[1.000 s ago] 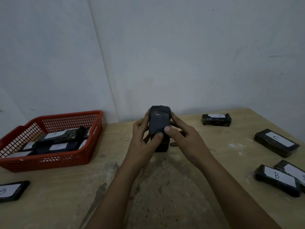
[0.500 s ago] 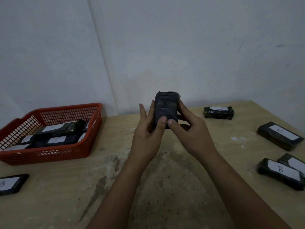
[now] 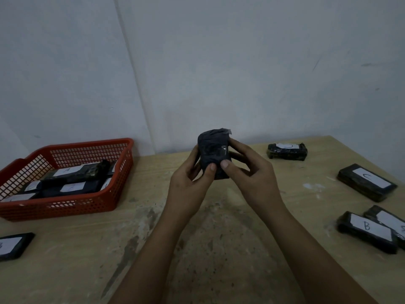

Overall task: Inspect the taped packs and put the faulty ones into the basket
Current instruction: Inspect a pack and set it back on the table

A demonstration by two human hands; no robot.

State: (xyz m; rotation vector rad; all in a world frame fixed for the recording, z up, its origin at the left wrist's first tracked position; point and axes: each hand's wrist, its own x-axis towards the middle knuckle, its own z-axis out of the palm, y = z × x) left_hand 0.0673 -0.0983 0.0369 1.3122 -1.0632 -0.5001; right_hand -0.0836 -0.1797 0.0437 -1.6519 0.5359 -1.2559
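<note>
A black taped pack (image 3: pixel 213 150) is held upright above the middle of the wooden table (image 3: pixel 219 238), its plain dark side toward me. My left hand (image 3: pixel 188 185) grips it from the left, thumb pressed on its lower front. My right hand (image 3: pixel 252 178) grips it from the right, thumb beside the left one. A bit of loose tape sticks out at the pack's top right corner. The red basket (image 3: pixel 65 205) stands at the left with several labelled packs inside.
More black packs with white labels lie on the table: one at the back right (image 3: pixel 287 151), one marked C (image 3: pixel 367 182), one marked B (image 3: pixel 368 231) with another (image 3: pixel 388 220) against it at the right edge, and one at the left edge (image 3: pixel 13 245). A grey wall stands behind.
Both hands lifted the pack a little higher off the table and tilted it, with the thumbs shifting on its front. The other packs and the basket have not moved.
</note>
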